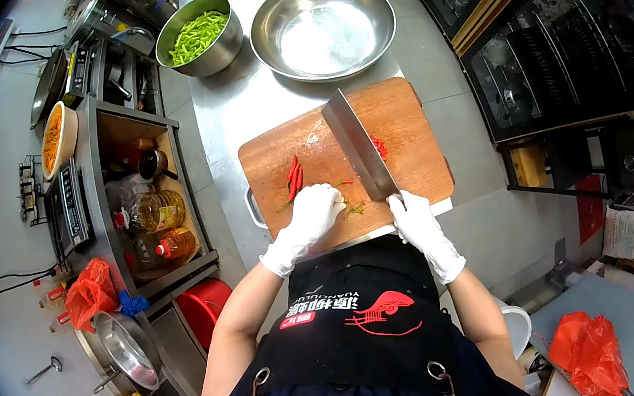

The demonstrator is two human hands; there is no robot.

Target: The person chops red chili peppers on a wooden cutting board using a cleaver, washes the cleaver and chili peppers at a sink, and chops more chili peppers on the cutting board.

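Observation:
My right hand (pixel 419 230), in a white glove, grips the handle end of a cleaver (pixel 361 146). Its broad blade slants across the wooden cutting board (pixel 415 131). Chopped red chili (pixel 378 147) lies on the far side of the blade. My left hand (pixel 316 212), also gloved, rests on the near part of the board with its fingers curled; what they hold, if anything, is hidden. Whole red chilies (pixel 294 179) lie just beyond it. A small red chili piece (pixel 345 182) is by its fingertips, and green stems (pixel 354 210) lie between the hands.
Beyond the board, a wide steel bowl (pixel 323 29) and a steel pot (pixel 224 51) of cut green peppers stand on the metal table (pixel 219 115). To the left is a shelf unit with oil bottles (pixel 157 210). A red plastic bag (pixel 590 356) lies on a surface at right.

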